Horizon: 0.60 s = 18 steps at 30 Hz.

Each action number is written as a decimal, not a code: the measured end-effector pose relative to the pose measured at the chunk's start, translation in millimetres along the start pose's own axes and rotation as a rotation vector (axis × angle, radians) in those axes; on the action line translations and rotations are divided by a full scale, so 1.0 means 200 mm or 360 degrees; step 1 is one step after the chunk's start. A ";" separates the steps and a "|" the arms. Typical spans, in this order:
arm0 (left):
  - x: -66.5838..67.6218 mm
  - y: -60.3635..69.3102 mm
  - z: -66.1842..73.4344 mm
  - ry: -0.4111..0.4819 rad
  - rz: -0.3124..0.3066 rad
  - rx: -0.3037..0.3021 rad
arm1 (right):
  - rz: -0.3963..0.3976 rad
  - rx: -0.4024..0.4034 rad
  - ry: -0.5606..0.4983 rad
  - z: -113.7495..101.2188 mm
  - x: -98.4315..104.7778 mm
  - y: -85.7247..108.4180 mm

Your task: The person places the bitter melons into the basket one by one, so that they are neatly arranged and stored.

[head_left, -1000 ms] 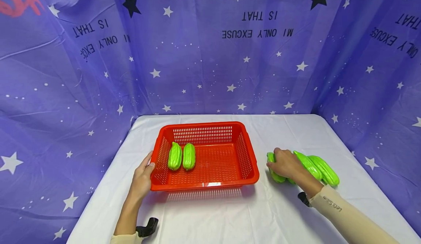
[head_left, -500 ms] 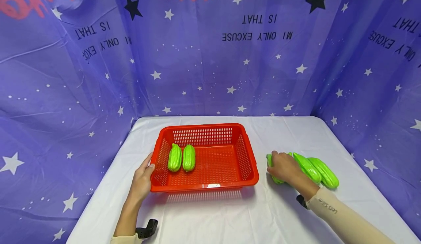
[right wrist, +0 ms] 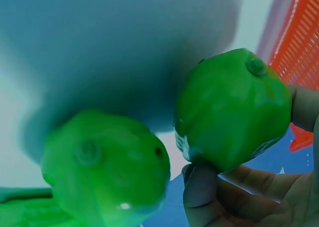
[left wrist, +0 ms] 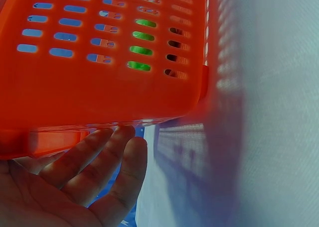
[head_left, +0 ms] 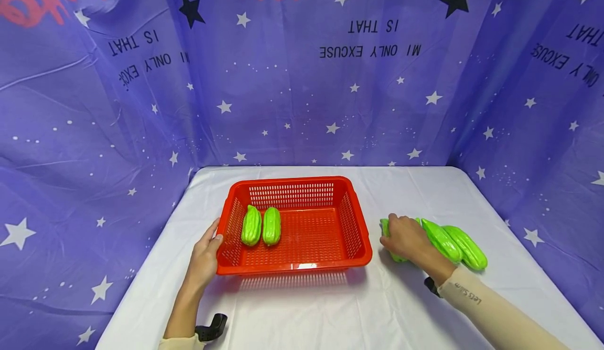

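In the head view a red plastic basket (head_left: 302, 268) stands on the table, with two light-green ridged bitter melons (head_left: 251, 226) side by side at its left end. My left hand (head_left: 204, 255) grips the basket's left rim, thumb on the near side and fingers along the outer wall. Right of the basket, my right hand (head_left: 408, 240) pinches a bitter melon (right wrist: 232, 112) between thumb and fingers. It covers most of that melon in the head view. Beside it in the right wrist view lies another bitter melon (right wrist: 107, 167), apart from the held one.
More bitter melons (head_left: 467, 247) lie slanted on the white tablecloth (head_left: 302, 318) just right of my right hand. A purple star-printed curtain (head_left: 311, 87) closes off the back and both sides of the table.
My right hand has shifted slightly to the left with the bitter melon, away from the others. The left hand and the basket stay as they were.
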<state>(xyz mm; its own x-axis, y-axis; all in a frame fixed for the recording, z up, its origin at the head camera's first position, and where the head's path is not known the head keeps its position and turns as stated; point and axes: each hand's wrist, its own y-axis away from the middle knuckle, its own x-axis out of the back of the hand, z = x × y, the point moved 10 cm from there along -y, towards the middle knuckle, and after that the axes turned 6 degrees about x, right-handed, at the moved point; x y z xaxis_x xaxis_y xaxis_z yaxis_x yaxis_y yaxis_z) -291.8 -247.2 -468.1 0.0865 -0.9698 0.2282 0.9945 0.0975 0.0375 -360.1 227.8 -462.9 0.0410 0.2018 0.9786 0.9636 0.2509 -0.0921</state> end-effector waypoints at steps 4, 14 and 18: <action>0.00 0.00 0.01 -0.0015 0.0008 -0.0003 | 0.0063 0.0020 -0.0007 -0.01 0.05 -0.01; 0.00 0.00 0.00 -0.0012 0.0013 0.0005 | 0.0160 0.0019 -0.0019 -0.05 0.20 -0.07; 0.00 0.00 0.00 -0.0023 0.0013 0.0009 | 0.0203 0.0054 -0.0019 -0.09 0.27 -0.11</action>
<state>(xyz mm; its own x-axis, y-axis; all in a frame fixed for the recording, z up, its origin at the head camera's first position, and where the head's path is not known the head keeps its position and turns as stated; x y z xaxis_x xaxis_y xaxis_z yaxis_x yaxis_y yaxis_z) -291.5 -246.9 -467.3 0.0940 -0.9656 0.2424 0.9934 0.1070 0.0408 -373.7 215.7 -405.4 0.1594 0.2455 0.9562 0.9412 0.2546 -0.2223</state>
